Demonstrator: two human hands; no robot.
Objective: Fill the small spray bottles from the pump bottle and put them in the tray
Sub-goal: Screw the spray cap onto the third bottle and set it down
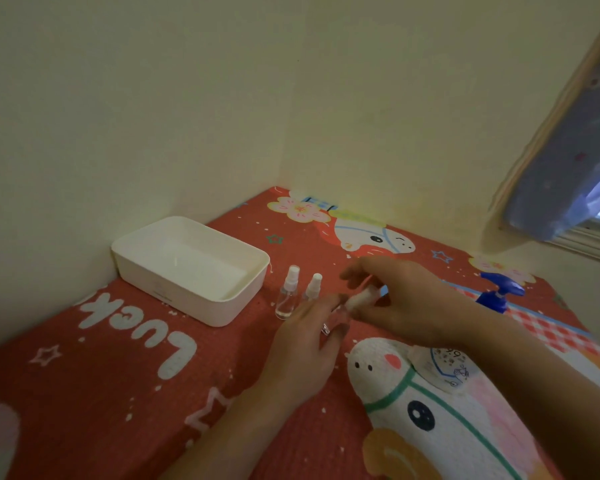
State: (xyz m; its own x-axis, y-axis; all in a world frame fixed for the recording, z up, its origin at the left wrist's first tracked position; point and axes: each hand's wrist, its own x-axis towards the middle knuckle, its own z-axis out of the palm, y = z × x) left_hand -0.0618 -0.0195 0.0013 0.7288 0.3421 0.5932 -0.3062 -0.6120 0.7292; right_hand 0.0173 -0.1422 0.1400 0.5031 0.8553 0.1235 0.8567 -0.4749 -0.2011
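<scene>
- Left hand (pixel 305 344) grips a small clear spray bottle's (pixel 336 311) body above the red sheet (pixel 118 375).
- Right hand (pixel 406 299) pinches its white spray cap (pixel 362 297).
- Two capped spray bottles (pixel 286 296) stand beside the white tray (pixel 191 268).
- Blue pump bottle (pixel 499 296) behind the right wrist.

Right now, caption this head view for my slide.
Both hands grip a small spray bottle beside an empty tray.

tray (pixel 191 268) left of two spray bottles (pixel 288 294), pump bottle (pixel 497 296) far right
</scene>
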